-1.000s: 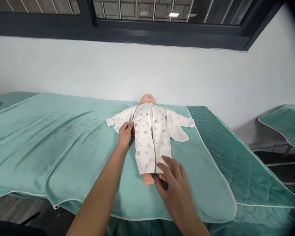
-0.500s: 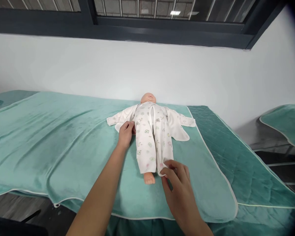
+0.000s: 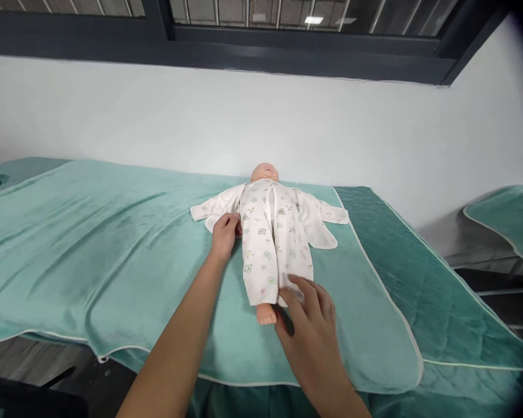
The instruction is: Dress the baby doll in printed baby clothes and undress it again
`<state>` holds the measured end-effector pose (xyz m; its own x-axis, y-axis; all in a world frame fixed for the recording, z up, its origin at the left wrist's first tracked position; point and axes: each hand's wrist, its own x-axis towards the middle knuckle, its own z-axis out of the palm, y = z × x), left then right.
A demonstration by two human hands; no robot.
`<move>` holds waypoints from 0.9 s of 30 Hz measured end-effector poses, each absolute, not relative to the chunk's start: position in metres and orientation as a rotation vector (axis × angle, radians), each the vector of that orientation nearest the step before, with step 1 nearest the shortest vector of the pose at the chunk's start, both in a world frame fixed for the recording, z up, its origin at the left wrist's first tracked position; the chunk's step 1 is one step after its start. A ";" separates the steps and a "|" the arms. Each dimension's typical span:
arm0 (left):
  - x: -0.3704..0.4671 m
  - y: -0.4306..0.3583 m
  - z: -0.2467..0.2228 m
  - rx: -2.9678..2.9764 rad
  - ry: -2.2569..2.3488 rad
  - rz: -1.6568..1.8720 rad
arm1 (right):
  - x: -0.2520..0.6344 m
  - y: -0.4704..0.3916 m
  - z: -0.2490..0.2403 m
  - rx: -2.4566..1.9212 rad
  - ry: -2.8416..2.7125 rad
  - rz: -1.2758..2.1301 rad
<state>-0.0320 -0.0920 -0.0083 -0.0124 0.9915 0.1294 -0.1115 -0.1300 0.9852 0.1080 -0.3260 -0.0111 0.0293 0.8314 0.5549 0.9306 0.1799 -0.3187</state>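
Observation:
A baby doll (image 3: 265, 172) lies on its back on a green blanket (image 3: 126, 249), head toward the wall. It wears a white printed jacket (image 3: 320, 229), spread out at both sides, and white printed trousers (image 3: 259, 255). Beside the doll's waist, my left hand (image 3: 226, 232) is closed at the edge of the clothing; what its fingertips pinch is hidden. My right hand (image 3: 311, 325) hovers over the lower end of the right-hand trouser leg, fingers apart and curved. One bare foot (image 3: 265, 314) sticks out of the other leg; the second foot is hidden.
Under the blanket's right side shows a darker green quilted cover (image 3: 401, 267). Behind stands a white wall (image 3: 200, 122) below a dark window frame (image 3: 309, 55). Another green cloth (image 3: 505, 217) is at the far right. A dark object (image 3: 30, 397) sits at the lower left.
My right hand has let go of the trouser cuff and moved slightly left, its fingers now spread. The right-hand trouser leg lies flatter and wider. My left hand stays by the waist.

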 end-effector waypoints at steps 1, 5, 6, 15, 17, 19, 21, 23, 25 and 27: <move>-0.032 -0.092 -0.008 1.217 1.064 1.359 | 0.106 -0.322 -0.009 -1.669 -1.819 -0.211; -0.032 -0.092 -0.008 1.222 1.068 1.360 | 0.101 -0.310 0.000 -1.705 -1.864 -0.216; -0.033 -0.093 -0.007 1.224 1.070 1.362 | 0.101 -0.308 0.002 -1.698 -1.875 -0.212; -0.034 -0.096 -0.007 1.236 1.085 1.376 | 0.102 -0.326 0.015 -1.505 -1.911 -0.172; -0.034 -0.096 -0.007 1.232 1.085 1.377 | 0.103 -0.327 0.011 -1.514 -1.889 -0.148; -0.033 -0.095 -0.007 1.226 1.084 1.374 | 0.103 -0.327 0.006 -1.533 -1.834 -0.145; -0.033 -0.095 -0.008 1.222 1.081 1.371 | 0.104 -0.327 0.002 -1.533 -1.807 -0.149; -0.033 -0.095 -0.008 1.221 1.077 1.369 | 0.103 -0.326 0.002 -1.513 -1.832 -0.142; -0.033 -0.095 -0.008 1.221 1.072 1.366 | 0.102 -0.323 0.005 -1.510 -1.859 -0.116; -0.034 -0.096 -0.007 1.222 1.069 1.365 | 0.100 -0.320 0.008 -1.520 -1.858 -0.073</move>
